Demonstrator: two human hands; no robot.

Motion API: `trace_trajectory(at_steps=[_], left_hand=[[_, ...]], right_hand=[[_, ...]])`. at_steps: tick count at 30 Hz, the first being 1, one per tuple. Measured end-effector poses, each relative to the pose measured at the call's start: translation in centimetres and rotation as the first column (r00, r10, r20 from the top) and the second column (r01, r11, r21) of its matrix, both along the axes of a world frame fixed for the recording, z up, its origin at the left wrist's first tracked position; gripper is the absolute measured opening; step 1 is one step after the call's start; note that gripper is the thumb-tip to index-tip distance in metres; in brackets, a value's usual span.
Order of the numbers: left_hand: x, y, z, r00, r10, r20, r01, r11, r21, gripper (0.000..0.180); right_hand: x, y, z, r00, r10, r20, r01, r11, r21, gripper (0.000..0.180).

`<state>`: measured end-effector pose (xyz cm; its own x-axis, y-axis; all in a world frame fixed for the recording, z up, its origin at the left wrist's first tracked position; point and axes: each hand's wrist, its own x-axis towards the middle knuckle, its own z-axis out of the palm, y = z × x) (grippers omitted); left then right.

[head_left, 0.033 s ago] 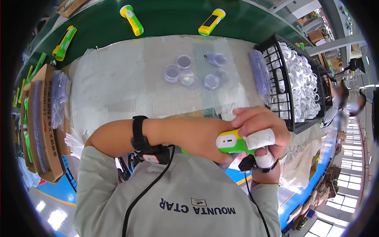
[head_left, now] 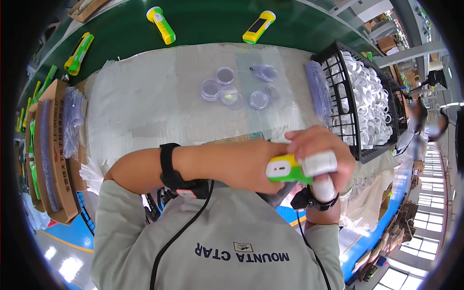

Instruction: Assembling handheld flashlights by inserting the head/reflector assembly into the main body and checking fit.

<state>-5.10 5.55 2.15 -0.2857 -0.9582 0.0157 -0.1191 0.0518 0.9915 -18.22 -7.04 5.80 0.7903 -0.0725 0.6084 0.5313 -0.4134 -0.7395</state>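
Note:
A yellow and green flashlight [head_left: 293, 175] with a white end plate is between my hands, close to my chest. My left hand [head_left: 256, 164] is closed around its body, the fingers mostly hidden behind the hand. At the other end my right hand [head_left: 333, 150] curls over it, somewhat smeared by motion. White wrapping [head_left: 320, 164] shows at the right fingers; whether all of it is on the fingers or part belongs to the flashlight is hard to tell. Several clear round plastic lenses [head_left: 225, 75] lie on the covered table [head_left: 145, 96] beyond my hands.
A black crate [head_left: 355, 121] full of white rings stands at the right, beside a stack of lenses in film [head_left: 318, 89]. Other flashlights [head_left: 259, 27] lie on the green belt [head_left: 208, 21] at the far side. A cardboard box [head_left: 57, 145] stands at the left.
My right hand has shifted slightly upward and turned a little around the flashlight's end. The flashlight has moved a touch to the right with my left hand still on it.

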Motion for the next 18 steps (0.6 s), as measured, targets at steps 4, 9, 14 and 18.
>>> trace_trajectory(at_steps=[4, 9, 14, 18], left_hand=[[-0.3, 0.3, 0.4, 0.87, 0.34, 0.358, -0.347, 0.937, -0.046, 0.042], [1.2, 0.7, 0.7, 0.749, 0.467, 0.469, -0.423, 0.883, -0.203, 0.046], [4.0, 1.4, 1.0, 0.291, 0.636, 0.715, -0.466, 0.746, -0.475, 0.048], [9.5, 1.1, -0.7, 0.012, 0.601, 0.8, -0.515, 0.689, -0.51, 0.049]], right_hand=[[0.7, -0.6, -2.8, 0.989, -0.142, -0.044, 0.147, 0.973, 0.176, 0.023], [1.6, -0.8, -4.7, 0.993, -0.119, -0.027, 0.116, 0.85, 0.513, 0.057], [-0.2, -2.2, -8.4, 0.932, -0.364, 0.002, 0.301, 0.774, 0.558, 0.068], [-3.7, -2.3, -12.9, 0.9, -0.419, -0.122, 0.408, 0.708, 0.576, 0.059]])
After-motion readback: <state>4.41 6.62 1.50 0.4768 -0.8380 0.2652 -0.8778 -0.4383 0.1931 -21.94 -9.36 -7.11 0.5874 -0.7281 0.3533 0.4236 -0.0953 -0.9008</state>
